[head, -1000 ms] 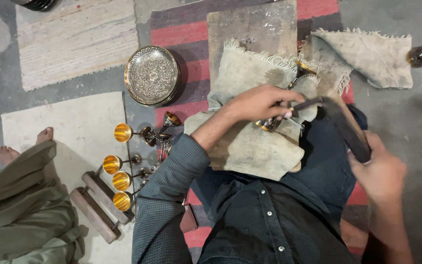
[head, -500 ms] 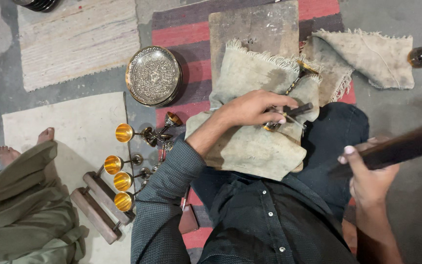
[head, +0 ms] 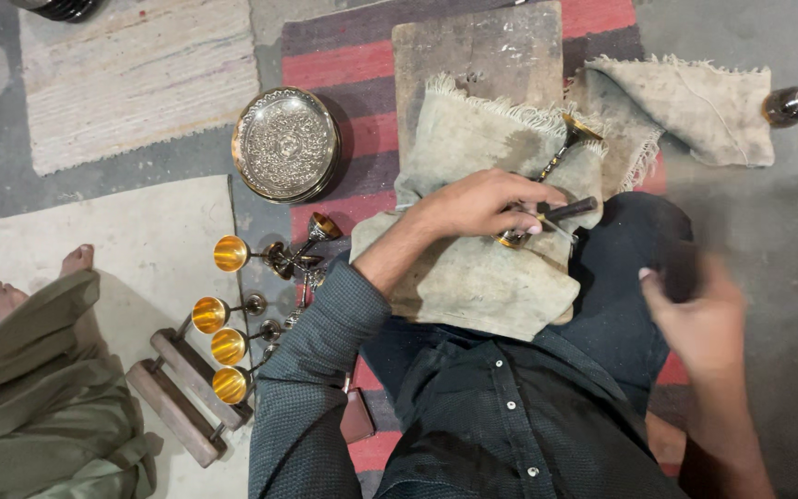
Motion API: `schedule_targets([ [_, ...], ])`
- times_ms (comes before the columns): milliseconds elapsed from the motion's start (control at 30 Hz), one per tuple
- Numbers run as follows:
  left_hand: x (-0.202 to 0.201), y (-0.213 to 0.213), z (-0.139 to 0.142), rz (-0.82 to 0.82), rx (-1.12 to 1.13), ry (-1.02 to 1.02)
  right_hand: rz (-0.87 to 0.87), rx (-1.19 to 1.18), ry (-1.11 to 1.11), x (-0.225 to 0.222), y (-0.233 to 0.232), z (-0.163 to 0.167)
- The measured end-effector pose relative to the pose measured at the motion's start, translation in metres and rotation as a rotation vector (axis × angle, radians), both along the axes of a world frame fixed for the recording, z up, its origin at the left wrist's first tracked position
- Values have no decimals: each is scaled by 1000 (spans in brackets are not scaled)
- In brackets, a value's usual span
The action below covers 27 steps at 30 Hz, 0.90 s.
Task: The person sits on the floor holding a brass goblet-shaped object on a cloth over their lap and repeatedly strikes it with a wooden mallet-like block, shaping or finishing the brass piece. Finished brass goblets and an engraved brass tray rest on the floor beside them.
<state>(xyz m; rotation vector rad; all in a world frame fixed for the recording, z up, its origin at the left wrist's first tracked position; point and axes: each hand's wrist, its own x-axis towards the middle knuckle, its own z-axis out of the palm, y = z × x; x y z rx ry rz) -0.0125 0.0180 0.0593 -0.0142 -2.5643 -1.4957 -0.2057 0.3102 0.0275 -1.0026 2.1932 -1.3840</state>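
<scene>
Your left hand (head: pixel 477 205) clamps a dark punch (head: pixel 565 209) and the brass goblet (head: pixel 547 176) against the grey cloth (head: pixel 473 277), the goblet lying tilted across the cloth's upper right part. Your right hand (head: pixel 699 319) has dropped back to the right of the cloth, blurred mid-swing, so the blow has likely landed. A moment ago it gripped a dark hammer; now I cannot tell what it holds or how tightly it is closed.

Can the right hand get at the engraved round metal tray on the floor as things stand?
Probably not easily. The right hand is off to the person's right, while the engraved round tray lies far to the left, beyond the left hand, which presses a brass goblet on the cloth-covered board between them.
</scene>
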Motion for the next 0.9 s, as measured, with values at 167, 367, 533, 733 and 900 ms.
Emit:
schedule_targets([
  [167, -1, 0, -3, -3, 4, 5, -27, -162, -306, 1, -1, 0],
  [367, -2, 0, -7, -5, -1, -14, 34, -60, -230, -2, 2, -2],
  [533, -2, -2, -8, -23, 42, -14, 11, -37, 2, -1, 7, -7],
  [733, -3, -2, -10, -17, 15, 1, 2, -11, 35, -2, 8, -7],
  [900, -2, -1, -7, -18, 42, -27, 63, 170, 216, -5, 11, -4],
])
